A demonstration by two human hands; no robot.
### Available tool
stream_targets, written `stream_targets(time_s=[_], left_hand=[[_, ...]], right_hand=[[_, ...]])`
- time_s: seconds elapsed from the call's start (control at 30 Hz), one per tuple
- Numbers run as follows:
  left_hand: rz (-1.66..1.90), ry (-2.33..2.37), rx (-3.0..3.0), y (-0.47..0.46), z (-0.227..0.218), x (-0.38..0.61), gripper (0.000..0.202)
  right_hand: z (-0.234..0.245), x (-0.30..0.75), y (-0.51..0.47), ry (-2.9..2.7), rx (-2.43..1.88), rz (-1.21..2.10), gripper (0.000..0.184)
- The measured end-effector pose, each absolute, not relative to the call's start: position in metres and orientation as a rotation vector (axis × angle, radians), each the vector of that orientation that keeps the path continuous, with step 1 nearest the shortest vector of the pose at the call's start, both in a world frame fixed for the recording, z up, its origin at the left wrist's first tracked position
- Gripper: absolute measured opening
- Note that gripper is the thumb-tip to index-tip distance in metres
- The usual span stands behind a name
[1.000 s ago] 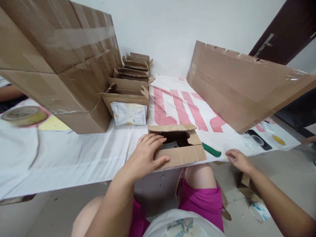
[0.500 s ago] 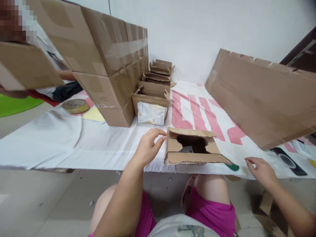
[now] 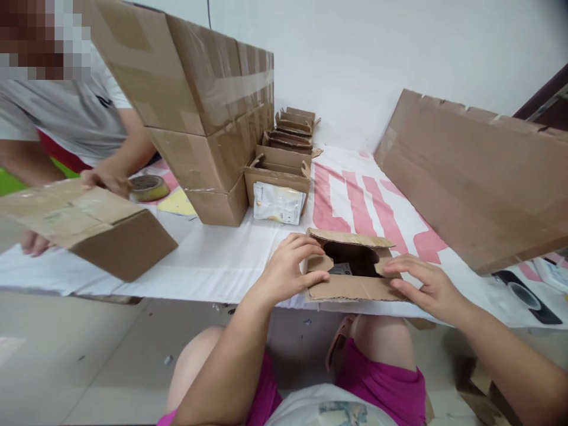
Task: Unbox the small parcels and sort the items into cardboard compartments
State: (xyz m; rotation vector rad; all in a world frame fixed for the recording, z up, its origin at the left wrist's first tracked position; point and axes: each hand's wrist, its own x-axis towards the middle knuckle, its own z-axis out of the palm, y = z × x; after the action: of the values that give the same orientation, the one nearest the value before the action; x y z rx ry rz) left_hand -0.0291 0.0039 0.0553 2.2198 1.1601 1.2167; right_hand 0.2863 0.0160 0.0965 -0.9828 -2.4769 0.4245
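Observation:
A small cardboard box [image 3: 355,289] lies in front of me at the table's near edge, its flaps partly folded over a dark gap. Through the gap a grey printed item [image 3: 341,269] shows inside. My left hand [image 3: 290,266] is at the box's left end, thumb and fingers apart over the left flap. At the right end, my right hand [image 3: 428,287] reaches in with its fingers apart, fingertips on or close to the right flap. Neither hand is closed around anything.
Taped cartons [image 3: 208,160] are stacked at the left. Behind, open boxes [image 3: 279,165] stand in a row, with white pouches [image 3: 278,203] in front. A co-worker's hand [image 3: 109,177] holds a carton [image 3: 110,231]. A tape roll [image 3: 149,187] and large cardboard sheet [image 3: 474,177] flank the table.
Both hands have moved onto the box's ends, the right one coming in from the table's right side. The co-worker's carton has come down and further into view on the left.

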Motion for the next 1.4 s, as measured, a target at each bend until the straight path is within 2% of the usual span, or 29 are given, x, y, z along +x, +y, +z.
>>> stream_targets(time_s=[0.17, 0.2, 0.3, 0.37, 0.53, 0.8, 0.97, 1.07, 1.2, 1.33, 1.4], left_hand=[[1.114, 1.144, 2.216, 0.004, 0.055, -0.031, 0.032], [1.109, 1.098, 2.189, 0.004, 0.055, -0.033, 0.035], [1.107, 0.876, 2.052, 0.002, 0.054, -0.037, 0.055], [1.104, 0.837, 1.949, 0.002, 0.052, -0.038, 0.062], [1.142, 1.062, 1.85, 0.002, 0.048, -0.03, 0.042], [1.125, 1.135, 2.009, 0.002, 0.051, -0.026, 0.033], [1.124, 1.084, 2.011, -0.001, 0.056, -0.027, 0.031], [1.061, 0.918, 2.071, -0.005, 0.062, -0.034, 0.029], [0.971, 0.772, 2.129, -0.009, 0.067, -0.037, 0.04], [0.897, 0.995, 2.205, -0.01, 0.067, -0.023, 0.014], [0.847, 1.085, 2.26, -0.01, 0.066, -0.018, 0.012]], right_hand=[[0.103, 0.255, 0.015, -2.839, -0.843, 0.512, 0.063], [0.104, 0.251, 0.016, -2.857, -0.87, 0.542, 0.064], [0.108, 0.246, 0.023, -2.802, -1.038, 0.729, 0.044], [0.111, 0.245, 0.031, -2.737, -1.124, 0.891, 0.04], [0.115, 0.241, 0.05, -2.651, -1.186, 1.151, 0.047], [0.109, 0.24, 0.049, -2.522, -1.184, 1.325, 0.044], [0.119, 0.243, 0.048, -2.568, -1.202, 1.072, 0.045], [0.129, 0.252, 0.047, -2.808, -1.036, 0.862, 0.046], [0.134, 0.258, 0.038, -2.968, -0.991, 0.776, 0.047], [0.129, 0.25, 0.031, -2.963, -1.086, 0.482, 0.04], [0.126, 0.248, 0.029, -2.96, -1.106, 0.26, 0.034]])
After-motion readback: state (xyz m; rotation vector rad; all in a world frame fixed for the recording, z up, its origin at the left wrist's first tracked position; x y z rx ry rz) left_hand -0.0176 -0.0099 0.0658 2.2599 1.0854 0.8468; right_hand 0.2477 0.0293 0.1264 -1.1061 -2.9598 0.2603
